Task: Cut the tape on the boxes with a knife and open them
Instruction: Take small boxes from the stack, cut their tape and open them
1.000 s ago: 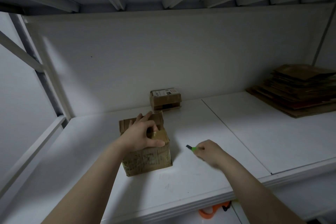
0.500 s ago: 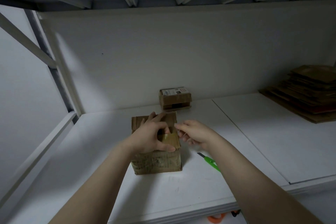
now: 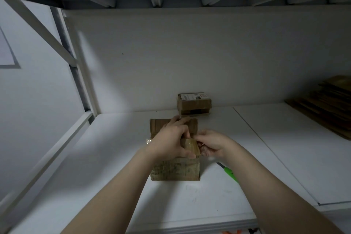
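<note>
Box (image 3: pixel 175 170) stands on the shelf (image 3: pixel 190 205) at mid-front, with both hands on its top. The left hand (image 3: pixel 171 138) is curled over it, thumb pressed along the near flap (image 3: pixel 190 147) and fingers reaching the raised far flap (image 3: pixel 155 125). The right hand (image 3: pixel 212 144) pinches the near flap's right edge, where glossy tape (image 3: pixel 190 143) covers the card. How firm either hold is I cannot tell. I judge the near flap is being pulled up. If the tape at that edge is not fully cut, a hard pull may tear the card rather than free it, or lift the light box and tip it toward the person; the left hand's press guards against that. The pinch on slick tape could also slip. The knife (image 3: pixel 230 175) lies on the shelf just right of the box, under the right forearm, dark tip toward the box. Whether its blade is out is too small to tell, so a dropped wrist could catch it, or a sweep of the arm could knock it off the front edge. A second box (image 3: pixel 194 104) sits at the back wall, well apart.
</note>
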